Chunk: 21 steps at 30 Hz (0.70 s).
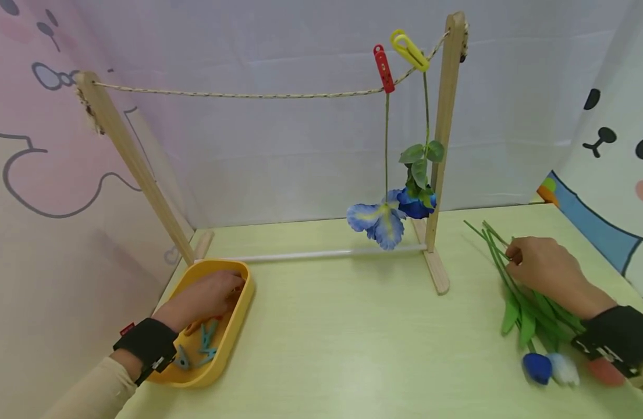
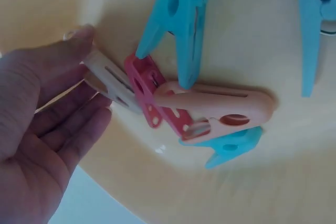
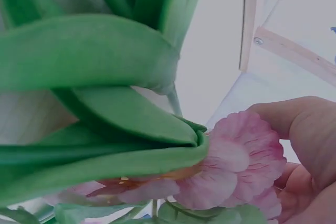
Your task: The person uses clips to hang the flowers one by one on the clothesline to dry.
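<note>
My left hand (image 1: 213, 293) reaches into the yellow tray (image 1: 242, 314). In the left wrist view its thumb and fingers pinch the end of a pale clothespin (image 2: 113, 82). A red clothespin (image 2: 142, 77), a peach clothespin (image 2: 247, 109) and several blue clothespins (image 2: 184, 19) lie beside it. At the right, my right hand (image 1: 546, 265) is over a bunch of artificial flowers, its curled fingers pinching a green stem (image 1: 493, 244). Pink petals (image 3: 226, 166) and broad green leaves (image 3: 89, 51) cover its fingertips in the right wrist view.
A rope (image 1: 237, 95) runs between two wooden posts (image 1: 447, 116). A red clothespin (image 1: 384, 68) and a yellow clothespin (image 1: 409, 51) hold a light blue flower (image 1: 379, 221) and a blue rose (image 1: 415, 203) upside down. Tulip heads (image 1: 537, 368) lie at the front right.
</note>
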Tool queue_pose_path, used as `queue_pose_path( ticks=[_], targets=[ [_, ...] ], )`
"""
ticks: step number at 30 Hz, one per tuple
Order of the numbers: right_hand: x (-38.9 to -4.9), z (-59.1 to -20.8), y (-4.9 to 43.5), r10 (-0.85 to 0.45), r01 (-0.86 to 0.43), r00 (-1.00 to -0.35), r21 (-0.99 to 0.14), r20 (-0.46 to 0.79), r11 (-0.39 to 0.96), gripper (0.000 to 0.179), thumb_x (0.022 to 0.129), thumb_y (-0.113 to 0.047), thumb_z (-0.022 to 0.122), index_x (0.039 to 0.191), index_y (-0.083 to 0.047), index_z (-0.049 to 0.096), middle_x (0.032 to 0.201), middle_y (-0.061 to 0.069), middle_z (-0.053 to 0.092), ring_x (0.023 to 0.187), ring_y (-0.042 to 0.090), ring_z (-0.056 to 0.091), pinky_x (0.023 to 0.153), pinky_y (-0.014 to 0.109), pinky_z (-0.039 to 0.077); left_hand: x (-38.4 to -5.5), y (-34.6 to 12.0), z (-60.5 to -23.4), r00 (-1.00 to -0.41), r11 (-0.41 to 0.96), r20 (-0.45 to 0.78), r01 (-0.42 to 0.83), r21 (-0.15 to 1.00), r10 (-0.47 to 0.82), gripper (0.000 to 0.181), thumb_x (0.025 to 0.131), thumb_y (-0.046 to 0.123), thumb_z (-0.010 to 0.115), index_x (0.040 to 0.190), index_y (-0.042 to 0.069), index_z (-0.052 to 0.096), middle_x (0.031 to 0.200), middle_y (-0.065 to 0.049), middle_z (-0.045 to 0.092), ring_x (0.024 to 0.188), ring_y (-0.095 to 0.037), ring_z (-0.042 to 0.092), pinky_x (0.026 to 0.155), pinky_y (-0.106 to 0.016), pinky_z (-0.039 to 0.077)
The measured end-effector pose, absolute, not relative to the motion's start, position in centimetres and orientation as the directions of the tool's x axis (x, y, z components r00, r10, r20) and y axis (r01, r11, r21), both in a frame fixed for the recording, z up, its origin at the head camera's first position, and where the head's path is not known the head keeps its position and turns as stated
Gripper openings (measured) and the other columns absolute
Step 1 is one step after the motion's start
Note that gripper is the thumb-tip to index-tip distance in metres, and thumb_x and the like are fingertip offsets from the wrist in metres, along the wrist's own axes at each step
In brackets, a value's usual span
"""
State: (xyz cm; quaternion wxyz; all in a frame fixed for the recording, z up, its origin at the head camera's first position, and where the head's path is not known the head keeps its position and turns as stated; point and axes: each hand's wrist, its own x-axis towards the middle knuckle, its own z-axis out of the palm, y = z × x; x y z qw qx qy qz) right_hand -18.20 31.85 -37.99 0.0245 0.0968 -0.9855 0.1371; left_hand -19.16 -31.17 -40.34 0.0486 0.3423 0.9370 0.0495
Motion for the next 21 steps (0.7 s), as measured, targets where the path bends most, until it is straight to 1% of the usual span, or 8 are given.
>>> queue_pose_path(
  ticks=[3, 4, 6, 8, 12, 15, 18, 21],
  targets=[
    [-18.0, -37.8, 31.7, -0.183, -0.202, -0.979, -0.272, 0.093, 0.941, 0.024, 0.082, -0.007, 0.069, 0.100, 0.009, 0.069, 0.082, 0.019, 0.069, 0.064, 0.028, 0.063, 0.049, 0.039, 0.052, -19.2, -31.1, -40.4, -0.762, 0.762, -0.058, 0.635, 0.125, 0.645, 0.012, 0.084, 0.007, 0.074, 0.086, 0.017, 0.067, 0.076, 0.005, 0.056, 0.065, -0.008, 0.052, 0.062, -0.025, 0.050],
    [-17.9, -37.7, 31.6, -0.182, -0.204, -0.978, -0.269, 0.105, 0.941, 0.023, 0.082, -0.007, 0.069, 0.099, 0.009, 0.069, 0.082, 0.018, 0.069, 0.064, 0.028, 0.063, 0.049, 0.039, 0.052, -19.3, -31.2, -40.4, -0.759, 0.759, -0.056, 0.639, 0.124, 0.648, 0.011, 0.083, 0.008, 0.074, 0.085, 0.016, 0.068, 0.076, 0.005, 0.057, 0.065, -0.008, 0.053, 0.062, -0.026, 0.050],
    [-17.7, -37.6, 31.5, -0.180, -0.206, -0.976, -0.270, 0.120, 0.940, 0.023, 0.082, -0.007, 0.068, 0.099, 0.008, 0.070, 0.081, 0.018, 0.070, 0.063, 0.028, 0.063, 0.048, 0.038, 0.051, -19.4, -31.2, -40.3, -0.751, 0.751, -0.045, 0.651, 0.111, 0.658, 0.010, 0.082, 0.008, 0.076, 0.084, 0.015, 0.069, 0.075, 0.004, 0.059, 0.068, -0.010, 0.054, 0.063, -0.027, 0.051],
    [-17.4, -37.3, 31.3, -0.180, -0.212, -0.974, -0.268, 0.139, 0.940, 0.022, 0.082, -0.007, 0.068, 0.098, 0.007, 0.070, 0.081, 0.017, 0.070, 0.063, 0.026, 0.063, 0.048, 0.037, 0.051, -19.4, -31.1, -40.1, -0.744, 0.743, -0.031, 0.662, 0.098, 0.667, 0.011, 0.079, 0.008, 0.079, 0.082, 0.014, 0.069, 0.073, 0.003, 0.061, 0.066, -0.010, 0.054, 0.062, -0.027, 0.051],
    [-16.6, -36.6, 31.0, -0.173, -0.222, -0.966, -0.273, 0.193, 0.936, 0.018, 0.081, -0.006, 0.066, 0.096, 0.004, 0.070, 0.077, 0.013, 0.071, 0.059, 0.022, 0.062, 0.045, 0.034, 0.048, -19.4, -31.2, -39.6, -0.753, 0.752, -0.017, 0.656, 0.061, 0.658, 0.016, 0.076, 0.007, 0.081, 0.075, 0.010, 0.065, 0.066, 0.002, 0.054, 0.061, -0.011, 0.048, 0.057, -0.025, 0.044],
    [-16.0, -35.8, 30.7, -0.171, -0.239, -0.952, -0.269, 0.253, 0.933, 0.014, 0.081, -0.006, 0.067, 0.093, 0.001, 0.070, 0.073, 0.009, 0.070, 0.055, 0.019, 0.060, 0.044, 0.031, 0.045, -19.5, -31.4, -39.1, -0.775, 0.774, -0.015, 0.632, 0.035, 0.632, 0.016, 0.075, 0.004, 0.080, 0.078, 0.005, 0.064, 0.069, -0.002, 0.055, 0.062, -0.014, 0.050, 0.057, -0.028, 0.045],
    [-15.4, -35.1, 30.1, -0.180, -0.259, -0.937, -0.250, 0.300, 0.933, 0.013, 0.079, -0.007, 0.068, 0.091, -0.002, 0.071, 0.071, 0.006, 0.069, 0.055, 0.017, 0.058, 0.044, 0.029, 0.043, -19.5, -31.5, -38.6, -0.795, 0.795, 0.009, 0.606, 0.009, 0.606, 0.018, 0.075, 0.004, 0.079, 0.084, -0.001, 0.065, 0.076, -0.009, 0.062, 0.067, -0.021, 0.057, 0.061, -0.035, 0.052],
    [-14.8, -34.3, 29.2, -0.184, -0.262, -0.933, -0.236, 0.310, 0.936, 0.014, 0.078, -0.007, 0.068, 0.091, -0.002, 0.071, 0.070, 0.005, 0.069, 0.055, 0.017, 0.059, 0.043, 0.028, 0.043, -19.4, -31.7, -38.1, -0.817, 0.817, 0.040, 0.576, 0.003, 0.575, 0.023, 0.075, 0.006, 0.079, 0.089, -0.005, 0.065, 0.080, -0.013, 0.062, 0.072, -0.027, 0.060, 0.065, -0.041, 0.055]
  ],
)
